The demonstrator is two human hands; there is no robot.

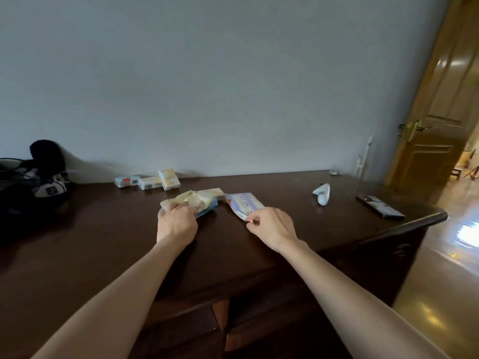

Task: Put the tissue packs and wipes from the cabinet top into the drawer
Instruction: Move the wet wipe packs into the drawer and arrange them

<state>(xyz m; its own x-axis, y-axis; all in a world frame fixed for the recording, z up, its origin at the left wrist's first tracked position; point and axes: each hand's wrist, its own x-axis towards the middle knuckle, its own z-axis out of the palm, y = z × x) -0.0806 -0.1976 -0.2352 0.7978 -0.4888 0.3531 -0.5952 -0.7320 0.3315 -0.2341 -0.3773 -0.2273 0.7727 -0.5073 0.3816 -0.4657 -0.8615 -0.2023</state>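
My left hand [176, 222] is closed on a crumpled yellow and blue tissue pack [198, 202] lying on the dark wooden cabinet top [103, 229]. My right hand [272, 226] pinches the near corner of a flat pale blue wipes pack [245, 204] just to the right. A further yellow pack [211, 193] lies behind the crumpled one. Three small tissue packs [147, 181] sit in a row near the wall. A drawer [220, 325] in the cabinet front below my arms shows a narrow gap.
A black bag and headphones [33, 182] fill the left end of the cabinet top. A white controller [322, 194] and a dark phone [379, 206] lie at the right end. A wooden door [440, 112] stands open at the right, beyond the cabinet's edge.
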